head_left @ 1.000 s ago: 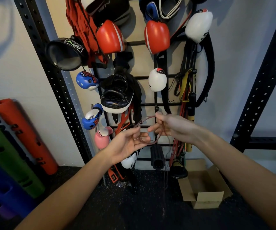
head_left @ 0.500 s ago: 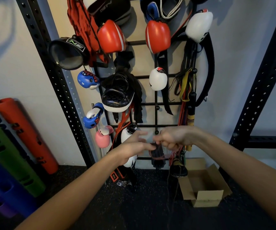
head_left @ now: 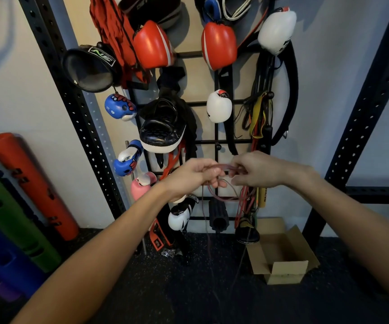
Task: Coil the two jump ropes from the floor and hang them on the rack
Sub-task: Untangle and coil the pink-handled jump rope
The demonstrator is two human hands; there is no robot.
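A thin reddish jump rope (head_left: 221, 197) is gathered in loops between my hands, in front of the black wall rack (head_left: 217, 142). My left hand (head_left: 191, 176) grips the loops with curled fingers. My right hand (head_left: 256, 169) pinches the same strands just to its right, so the two hands almost touch. Loose ends of the rope hang down below my hands toward the dark floor (head_left: 189, 288). No second jump rope can be picked out among the cords on the rack.
The rack is crowded with red boxing gloves (head_left: 151, 45), white gloves (head_left: 219, 106), a black pad (head_left: 163, 127), bands and straps (head_left: 259, 113). An open cardboard box (head_left: 280, 253) sits on the floor at right. Orange and green rollers (head_left: 32, 185) lean at left. Black perforated uprights (head_left: 364, 108) flank the rack.
My hands dropped lower half a second ago, then rose again and drew together. The open left palm has closed around the rope loops.
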